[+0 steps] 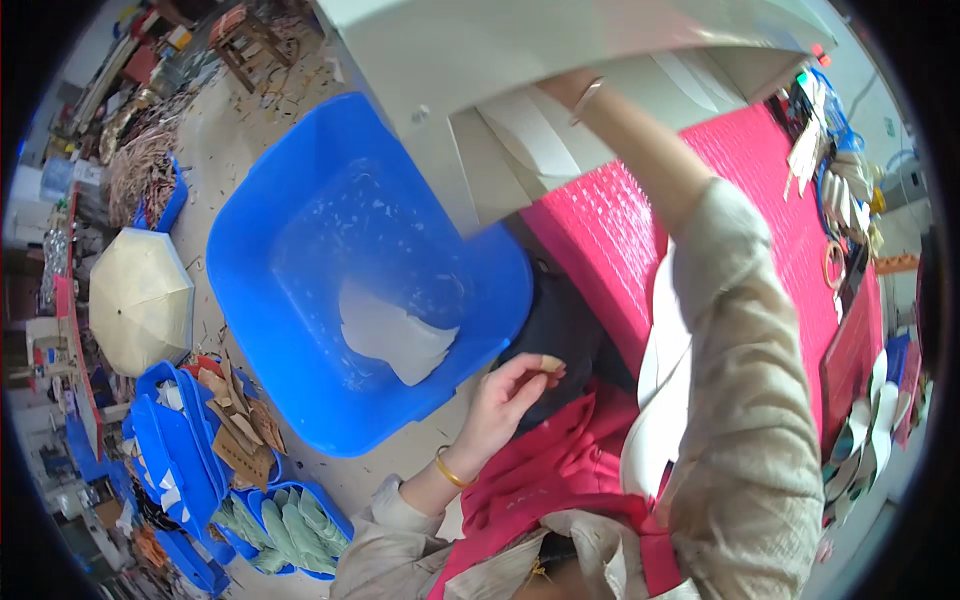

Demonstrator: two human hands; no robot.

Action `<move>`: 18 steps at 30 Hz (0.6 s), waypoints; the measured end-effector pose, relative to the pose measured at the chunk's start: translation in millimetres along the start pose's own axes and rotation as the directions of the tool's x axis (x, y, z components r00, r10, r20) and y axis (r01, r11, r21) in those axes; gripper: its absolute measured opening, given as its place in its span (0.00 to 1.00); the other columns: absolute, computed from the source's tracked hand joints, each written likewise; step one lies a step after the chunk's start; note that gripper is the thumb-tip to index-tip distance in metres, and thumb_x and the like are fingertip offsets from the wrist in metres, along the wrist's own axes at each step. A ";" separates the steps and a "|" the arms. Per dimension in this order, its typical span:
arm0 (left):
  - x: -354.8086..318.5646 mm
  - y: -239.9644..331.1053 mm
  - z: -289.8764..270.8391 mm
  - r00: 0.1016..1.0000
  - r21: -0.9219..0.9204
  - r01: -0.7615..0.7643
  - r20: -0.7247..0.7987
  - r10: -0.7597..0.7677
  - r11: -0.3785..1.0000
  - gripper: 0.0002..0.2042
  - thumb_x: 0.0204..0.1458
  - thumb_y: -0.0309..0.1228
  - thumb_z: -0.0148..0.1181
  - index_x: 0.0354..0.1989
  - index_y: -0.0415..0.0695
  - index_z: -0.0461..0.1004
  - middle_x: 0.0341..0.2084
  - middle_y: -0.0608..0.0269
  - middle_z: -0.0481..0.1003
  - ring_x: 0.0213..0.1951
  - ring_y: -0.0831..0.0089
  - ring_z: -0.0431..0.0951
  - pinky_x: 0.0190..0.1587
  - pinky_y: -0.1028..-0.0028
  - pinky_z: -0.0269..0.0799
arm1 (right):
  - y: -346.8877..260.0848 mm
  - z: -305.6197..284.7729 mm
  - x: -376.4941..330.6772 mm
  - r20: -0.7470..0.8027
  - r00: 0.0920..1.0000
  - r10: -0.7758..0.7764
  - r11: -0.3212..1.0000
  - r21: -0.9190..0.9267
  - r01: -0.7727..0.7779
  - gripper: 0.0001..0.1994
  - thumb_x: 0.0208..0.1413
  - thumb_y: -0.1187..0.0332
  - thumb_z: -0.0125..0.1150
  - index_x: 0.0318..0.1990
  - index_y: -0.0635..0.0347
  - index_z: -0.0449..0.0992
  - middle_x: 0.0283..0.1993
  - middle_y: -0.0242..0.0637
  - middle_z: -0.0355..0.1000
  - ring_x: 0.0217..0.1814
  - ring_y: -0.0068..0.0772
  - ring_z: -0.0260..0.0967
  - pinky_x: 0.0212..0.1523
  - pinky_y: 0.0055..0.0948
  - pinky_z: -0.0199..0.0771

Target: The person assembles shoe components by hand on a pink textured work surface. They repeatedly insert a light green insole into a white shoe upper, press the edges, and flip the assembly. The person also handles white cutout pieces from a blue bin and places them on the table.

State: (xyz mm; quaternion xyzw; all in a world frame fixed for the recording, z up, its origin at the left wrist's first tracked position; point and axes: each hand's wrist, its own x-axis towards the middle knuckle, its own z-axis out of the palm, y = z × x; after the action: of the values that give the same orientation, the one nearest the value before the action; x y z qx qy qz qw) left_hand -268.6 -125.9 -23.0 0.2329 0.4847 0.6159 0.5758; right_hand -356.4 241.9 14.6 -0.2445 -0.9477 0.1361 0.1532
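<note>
My right arm reaches into the opening of a large pale grey machine housing (pixel 610 40). Only the back of my right hand (pixel 566 86), near a bracelet, shows; its fingers are hidden inside. Beside it in the opening lies a curved white sheet piece (pixel 530 130). My left hand (pixel 515 395) hovers between my pink apron (pixel 560 450) and a blue plastic tub (pixel 290 400). Its thumb and fingers are curled together, with a tan wrap on one fingertip and nothing visibly held. In the tub lies a white piece with a jagged, wing-like edge (pixel 395 335).
Pink quilted sheeting (pixel 740 170) covers the surface at right, with white pieces (pixel 660 380) along its near edge. At left stand an open cream umbrella (pixel 142 300), blue bins (pixel 175 440) with scraps, and a wooden stool (pixel 245 45). Scraps litter the floor.
</note>
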 end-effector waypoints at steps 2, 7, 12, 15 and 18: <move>-3.5 -7.7 7.6 0.998 0.051 0.004 0.062 -0.007 0.999 0.10 0.55 0.25 0.45 0.43 0.35 0.69 0.38 0.59 0.73 0.42 0.73 0.72 0.47 0.75 0.66 | -3.5 -36.3 -36.4 -0.080 0.988 -0.130 0.991 0.025 0.133 0.10 0.51 0.68 0.56 0.38 0.64 0.73 0.22 0.34 0.69 0.22 0.20 0.68 0.21 0.17 0.68; -8.1 -43.7 44.8 0.950 0.234 -0.038 0.309 -0.037 0.971 0.13 0.57 0.32 0.45 0.41 0.35 0.71 0.34 0.62 0.74 0.39 0.80 0.71 0.42 0.79 0.67 | 9.9 -160.8 -187.8 0.202 0.979 0.012 0.995 0.096 -0.031 0.11 0.54 0.69 0.53 0.43 0.61 0.72 0.29 0.33 0.72 0.26 0.19 0.69 0.27 0.18 0.70; -16.4 -41.3 63.8 0.867 0.008 0.222 0.456 -0.201 0.975 0.17 0.58 0.38 0.43 0.38 0.36 0.72 0.31 0.62 0.75 0.33 0.79 0.74 0.37 0.78 0.71 | 2.9 -195.5 -312.6 0.328 0.899 0.292 0.954 -0.033 -0.298 0.09 0.49 0.72 0.56 0.39 0.61 0.75 0.26 0.38 0.73 0.24 0.24 0.70 0.26 0.23 0.71; -27.5 -24.8 57.9 0.741 0.038 0.441 0.549 -0.387 0.897 0.16 0.57 0.38 0.46 0.38 0.35 0.72 0.28 0.60 0.75 0.33 0.76 0.76 0.37 0.77 0.72 | -31.1 -182.7 -362.8 0.323 0.897 0.302 0.938 0.068 -0.341 0.08 0.46 0.74 0.58 0.36 0.63 0.74 0.25 0.38 0.72 0.24 0.28 0.69 0.28 0.25 0.70; -50.1 -27.1 72.6 0.801 0.077 0.340 0.499 -0.331 0.937 0.12 0.55 0.32 0.51 0.40 0.34 0.72 0.30 0.66 0.75 0.31 0.85 0.72 0.36 0.83 0.67 | -76.4 -160.0 -393.5 0.457 0.864 0.210 0.885 0.287 -0.366 0.08 0.43 0.75 0.60 0.33 0.64 0.71 0.27 0.40 0.69 0.27 0.30 0.68 0.29 0.26 0.69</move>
State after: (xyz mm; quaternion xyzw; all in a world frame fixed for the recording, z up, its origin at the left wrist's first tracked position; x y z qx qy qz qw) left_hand -182.7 -152.5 -2.2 0.2917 0.3455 0.4255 0.7839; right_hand -3.5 8.0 98.5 -0.3185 -0.8681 0.3795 -0.0306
